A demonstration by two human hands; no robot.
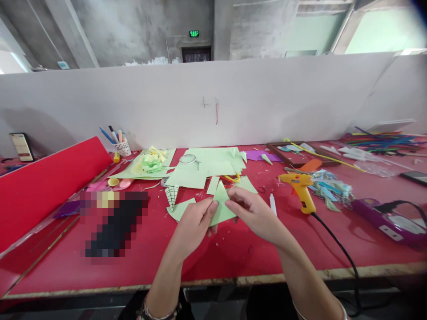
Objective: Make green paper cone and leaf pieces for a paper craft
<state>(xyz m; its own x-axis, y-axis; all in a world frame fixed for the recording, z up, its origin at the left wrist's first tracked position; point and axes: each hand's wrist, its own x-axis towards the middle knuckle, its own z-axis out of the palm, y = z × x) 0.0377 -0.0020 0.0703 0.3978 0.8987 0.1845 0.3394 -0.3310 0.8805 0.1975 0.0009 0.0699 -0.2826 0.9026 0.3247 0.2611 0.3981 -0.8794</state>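
Both my hands hold a light green triangular piece of paper (220, 202) just above the red table (233, 253). My left hand (196, 222) pinches its left edge with thumb and fingers closed. My right hand (251, 211) grips its right side, fingers curled around it. The paper's tip points up and away from me. Beneath and beyond it lie more light green paper sheets (207, 166), a small paper cone with a drawn web pattern (171, 195) and yellow-handled scissors (231, 179).
A yellow glue gun (302, 189) with a black cord stands to the right, beside paper scraps (328, 186). A purple device (390, 218), a wooden tray (296, 153), coloured sticks (383, 140), a pen cup (122, 144), tape roll (188, 158) and a red board (43, 182) surround the space. A white partition (213, 102) stands behind.
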